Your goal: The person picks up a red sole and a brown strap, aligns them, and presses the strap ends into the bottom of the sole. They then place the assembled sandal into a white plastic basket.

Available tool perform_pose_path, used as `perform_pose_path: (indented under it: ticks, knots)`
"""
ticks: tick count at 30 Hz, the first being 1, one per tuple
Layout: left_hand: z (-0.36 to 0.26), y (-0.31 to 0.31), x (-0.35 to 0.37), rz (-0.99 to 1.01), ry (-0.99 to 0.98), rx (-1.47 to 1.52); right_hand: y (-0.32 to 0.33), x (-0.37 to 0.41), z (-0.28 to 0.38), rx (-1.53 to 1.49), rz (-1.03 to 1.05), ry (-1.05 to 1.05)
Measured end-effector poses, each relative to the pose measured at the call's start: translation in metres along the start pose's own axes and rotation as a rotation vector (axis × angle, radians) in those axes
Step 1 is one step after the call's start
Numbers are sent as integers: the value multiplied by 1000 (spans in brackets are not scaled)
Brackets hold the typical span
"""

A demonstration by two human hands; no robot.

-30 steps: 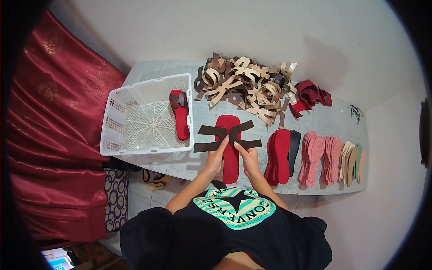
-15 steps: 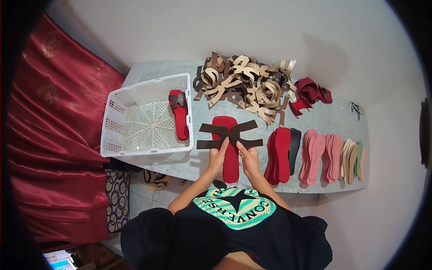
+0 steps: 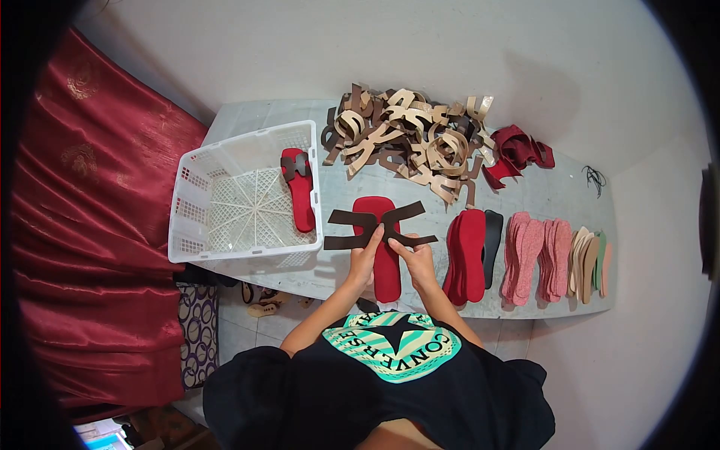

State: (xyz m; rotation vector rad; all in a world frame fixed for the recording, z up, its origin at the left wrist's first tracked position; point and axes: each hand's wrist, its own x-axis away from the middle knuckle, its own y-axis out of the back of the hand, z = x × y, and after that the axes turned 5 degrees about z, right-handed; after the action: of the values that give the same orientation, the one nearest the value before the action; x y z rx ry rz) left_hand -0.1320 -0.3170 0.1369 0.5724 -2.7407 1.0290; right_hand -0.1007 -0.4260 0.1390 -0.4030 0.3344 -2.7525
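A dark brown H-shaped sandal strap (image 3: pixel 352 218) is held flat between my two hands, its four ends spreading left and right. My left hand (image 3: pixel 364 257) pinches its lower middle edge, thumb on top. Close beside it, my right hand (image 3: pixel 415 259) grips the same strap just right of the centre. Under the strap lies a red sandal sole (image 3: pixel 386 281) on the table, toe end pointing away from me. Whether the strap touches the sole cannot be made out.
Left stands a white plastic basket (image 3: pixel 174 225) with a red sandal (image 3: pixel 302 202) inside. Behind lies a heap of brown and beige straps (image 3: pixel 427 142), then red straps (image 3: pixel 517 156). Stacked red soles (image 3: pixel 466 259), pink soles (image 3: pixel 521 259) and other coloured soles (image 3: pixel 589 262) line the right.
Both hands keep hold of the strap. My left thumb has moved up slightly onto its centre, and the strap has shifted a little. The camera view has moved slightly.
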Motion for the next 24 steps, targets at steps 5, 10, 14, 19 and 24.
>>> perform_pose_path:
  ticks: [5, 10, 14, 19, 24]
  knots:
    - [4, -1, -5, -1, 26, 1, 1, -2, 1, -2, -9, -13]
    - [-1, -2, -12, 29, 202, 176, -1, -6, 6, -32, -31, -46]
    - [24, 14, -31, 5, 195, 132, 3, -13, -7, -122, -60, -56]
    - [44, 27, -44, -8, 294, 95, 15, -22, -28, -152, -84, -142]
    - [43, 28, -45, 24, 361, 37, 28, -33, -52, -227, -264, -302]
